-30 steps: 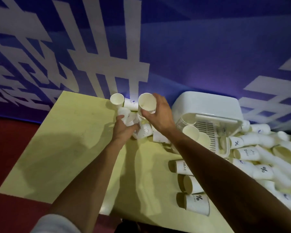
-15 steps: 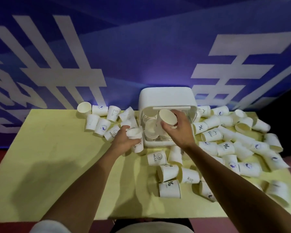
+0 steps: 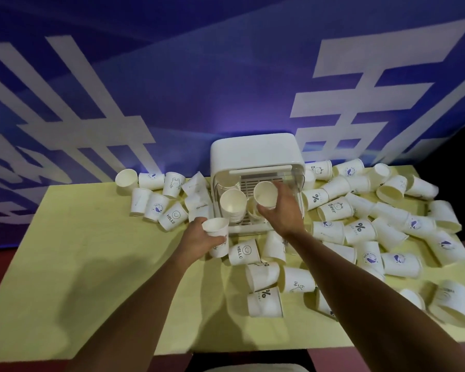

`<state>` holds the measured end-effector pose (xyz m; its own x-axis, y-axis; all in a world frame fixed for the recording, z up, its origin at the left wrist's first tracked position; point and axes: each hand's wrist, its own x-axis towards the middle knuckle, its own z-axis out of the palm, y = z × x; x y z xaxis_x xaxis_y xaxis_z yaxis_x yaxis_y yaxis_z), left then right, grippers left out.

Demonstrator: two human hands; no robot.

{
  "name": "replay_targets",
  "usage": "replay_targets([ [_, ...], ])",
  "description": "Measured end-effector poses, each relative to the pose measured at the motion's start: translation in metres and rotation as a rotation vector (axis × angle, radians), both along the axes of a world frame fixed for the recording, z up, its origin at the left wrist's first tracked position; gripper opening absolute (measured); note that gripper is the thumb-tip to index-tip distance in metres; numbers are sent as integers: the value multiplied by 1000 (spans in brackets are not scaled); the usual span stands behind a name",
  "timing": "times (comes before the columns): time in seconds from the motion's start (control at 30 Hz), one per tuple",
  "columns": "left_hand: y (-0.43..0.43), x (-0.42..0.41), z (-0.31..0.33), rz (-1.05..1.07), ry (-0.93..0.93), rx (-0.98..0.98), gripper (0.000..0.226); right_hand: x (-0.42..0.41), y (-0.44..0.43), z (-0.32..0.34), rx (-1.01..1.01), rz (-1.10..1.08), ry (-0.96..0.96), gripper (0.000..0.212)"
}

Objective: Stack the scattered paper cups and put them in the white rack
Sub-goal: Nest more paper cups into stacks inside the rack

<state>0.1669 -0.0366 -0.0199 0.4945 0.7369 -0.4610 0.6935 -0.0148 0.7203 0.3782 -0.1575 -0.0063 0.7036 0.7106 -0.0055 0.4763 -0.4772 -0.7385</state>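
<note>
Gripping a plain white paper cup [image 3: 265,194] by its lower wall, the right hand [image 3: 282,213] holds it tilted, mouth toward the camera, at the open front of the white plastic rack [image 3: 253,151], just beside a leaning stack of white cups [image 3: 232,204] inside. The left hand [image 3: 196,238] clasps a second white paper cup [image 3: 215,227] above the yellow table [image 3: 78,251]. Risks noted: a squeezed wall may buckle and jam the nesting; an off-axis push could topple the leaning stack; either forearm may sweep the loose printed cups [image 3: 330,209] nearby.
</note>
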Motion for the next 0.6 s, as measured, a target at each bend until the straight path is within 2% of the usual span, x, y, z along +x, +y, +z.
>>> replay_targets([
  [0.2, -7, -7, -2, -28, -30, -49, 59, -1, 3, -13, -152, 111, 5, 88],
  [0.33, -9, -3, -4, -36, -22, -107, 62, -5, -5, -11, -32, 78, -71, 62],
  [0.47, -14, 10, -2, -65, -12, -142, 63, -11, -15, -12, -60, 168, 102, 43],
  [0.6, -26, 24, 3, -123, -72, -182, 62, -15, -22, -15, -156, 290, 302, 54],
])
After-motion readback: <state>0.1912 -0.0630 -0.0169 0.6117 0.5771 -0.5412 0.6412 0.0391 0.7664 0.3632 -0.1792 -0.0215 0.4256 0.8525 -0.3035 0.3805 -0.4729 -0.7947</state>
